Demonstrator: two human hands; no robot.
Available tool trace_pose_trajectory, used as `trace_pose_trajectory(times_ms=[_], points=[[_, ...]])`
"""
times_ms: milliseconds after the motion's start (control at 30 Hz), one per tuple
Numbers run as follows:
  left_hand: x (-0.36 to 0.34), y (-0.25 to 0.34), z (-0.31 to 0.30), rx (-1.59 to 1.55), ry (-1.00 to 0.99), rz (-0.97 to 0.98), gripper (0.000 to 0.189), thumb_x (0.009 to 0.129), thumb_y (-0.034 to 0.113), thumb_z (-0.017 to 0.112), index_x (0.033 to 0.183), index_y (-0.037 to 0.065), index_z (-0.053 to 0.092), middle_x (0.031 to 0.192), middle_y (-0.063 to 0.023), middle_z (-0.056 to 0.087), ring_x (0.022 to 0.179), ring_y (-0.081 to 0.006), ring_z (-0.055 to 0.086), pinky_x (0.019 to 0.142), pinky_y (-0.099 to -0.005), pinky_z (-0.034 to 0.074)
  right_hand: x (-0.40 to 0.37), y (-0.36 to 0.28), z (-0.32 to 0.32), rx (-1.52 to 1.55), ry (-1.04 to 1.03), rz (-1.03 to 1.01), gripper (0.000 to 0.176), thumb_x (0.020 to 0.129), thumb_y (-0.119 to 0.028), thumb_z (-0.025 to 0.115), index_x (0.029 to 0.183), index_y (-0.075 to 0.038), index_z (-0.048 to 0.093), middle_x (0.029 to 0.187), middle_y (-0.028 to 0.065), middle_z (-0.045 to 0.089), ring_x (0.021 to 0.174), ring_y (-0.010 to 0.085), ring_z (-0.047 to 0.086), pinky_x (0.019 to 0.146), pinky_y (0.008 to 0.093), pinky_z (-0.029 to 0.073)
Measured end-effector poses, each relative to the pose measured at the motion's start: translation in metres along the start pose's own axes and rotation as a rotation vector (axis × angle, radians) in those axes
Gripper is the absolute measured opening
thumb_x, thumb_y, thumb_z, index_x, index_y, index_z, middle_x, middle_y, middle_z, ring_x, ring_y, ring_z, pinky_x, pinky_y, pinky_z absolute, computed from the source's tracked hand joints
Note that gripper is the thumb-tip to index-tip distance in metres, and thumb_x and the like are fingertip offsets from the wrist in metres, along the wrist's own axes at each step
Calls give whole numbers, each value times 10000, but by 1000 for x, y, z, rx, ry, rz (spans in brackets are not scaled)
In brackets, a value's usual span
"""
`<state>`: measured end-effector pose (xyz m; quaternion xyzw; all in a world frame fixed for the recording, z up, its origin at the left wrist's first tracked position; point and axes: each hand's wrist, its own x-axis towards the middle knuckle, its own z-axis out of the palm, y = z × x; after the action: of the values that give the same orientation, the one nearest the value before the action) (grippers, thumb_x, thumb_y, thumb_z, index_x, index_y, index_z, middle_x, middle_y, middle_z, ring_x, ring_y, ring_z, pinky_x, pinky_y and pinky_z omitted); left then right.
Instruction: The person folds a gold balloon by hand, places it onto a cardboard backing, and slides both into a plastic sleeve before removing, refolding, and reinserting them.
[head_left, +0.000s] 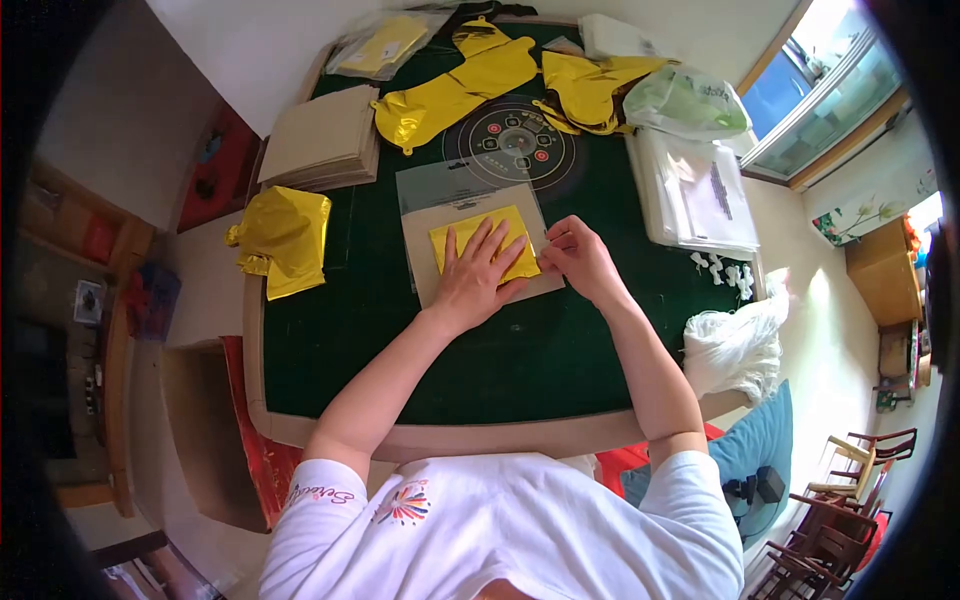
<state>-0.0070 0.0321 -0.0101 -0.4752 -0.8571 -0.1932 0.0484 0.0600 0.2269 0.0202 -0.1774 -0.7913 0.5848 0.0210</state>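
My left hand (478,275) lies flat with fingers spread on a folded yellow foil piece (460,235). The foil rests on a brown card (420,250) with a clear plastic bag (440,185) under its far end. My right hand (580,258) pinches the right edge of the card and foil with curled fingers. Both sit at the middle of a green felt table (400,340).
A stack of brown cards (325,140) is at the far left. Gold foil balloons (470,85) lie at the back, and another (285,240) hangs over the left edge. A pile of clear bags (695,195) is at the right, with white plastic (735,345) beyond it.
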Motion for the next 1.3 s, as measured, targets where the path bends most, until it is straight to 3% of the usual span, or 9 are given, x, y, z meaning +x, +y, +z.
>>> trace_pose_trajectory(times_ms=[300,367,500,600,667,767,900,1133,1300], points=[[1,1,-2,53,-81,-4,542,926,449,579,1417,248,466,1517,-105,340,1433,-308,273,1123,-658,131,1,8,3,16,22,-15,279,801,-46,667,1059,-31,561,817,80,652,775,161,648,689,304,529],[2,2,-2,64,-89,-28,552,926,445,583,1428,253,458,1522,-103,337,1438,-307,264,1130,-649,111,4,18,6,15,12,-119,305,793,-58,685,1071,-37,562,825,78,654,801,156,644,693,307,527],[2,2,-2,73,-109,-18,555,930,444,577,1437,260,449,1529,-101,329,1445,-300,253,1137,-641,90,-4,-4,-4,-30,38,-34,311,798,-72,689,1077,-32,559,815,78,655,775,157,648,695,297,526],[3,3,-3,69,-115,-25,554,931,436,577,1439,262,442,1533,-100,323,1446,-303,248,1140,-637,84,-7,-11,-12,-64,73,16,206,835,-59,656,1027,-14,595,779,63,647,679,116,616,625,257,496],[3,2,-3,72,-123,-26,557,936,430,571,1447,262,427,1537,-97,314,1449,-304,239,1142,-635,82,-9,-10,-12,-146,-94,83,135,850,-82,646,958,-1,638,739,64,647,578,128,601,559,266,489],[3,1,-2,99,-127,-18,566,935,421,575,1452,255,416,1538,-98,311,1449,-309,234,1142,-633,84,-14,-17,-3,-368,-93,75,161,839,-154,677,881,2,681,785,120,689,713,189,681,646,329,544],[3,3,-3,53,-99,-7,568,921,402,608,1437,239,435,1525,-111,326,1443,-311,251,1130,-658,84,-9,-11,-5,-198,-153,125,171,876,-146,644,925,17,660,666,44,620,507,117,557,485,263,455],[4,5,-5,79,-109,-8,562,930,403,595,1437,230,429,1523,-119,325,1442,-312,252,1125,-663,97,1,-4,-4,-23,-205,204,161,877,-126,642,901,32,665,614,28,571,465,96,512,438,248,406],[4,3,-4,75,-104,-7,568,936,410,585,1446,227,414,1523,-125,324,1442,-314,254,1122,-669,100,3,1,-1,-71,-169,161,160,829,-129,661,871,24,680,628,70,629,470,134,574,472,280,460]])
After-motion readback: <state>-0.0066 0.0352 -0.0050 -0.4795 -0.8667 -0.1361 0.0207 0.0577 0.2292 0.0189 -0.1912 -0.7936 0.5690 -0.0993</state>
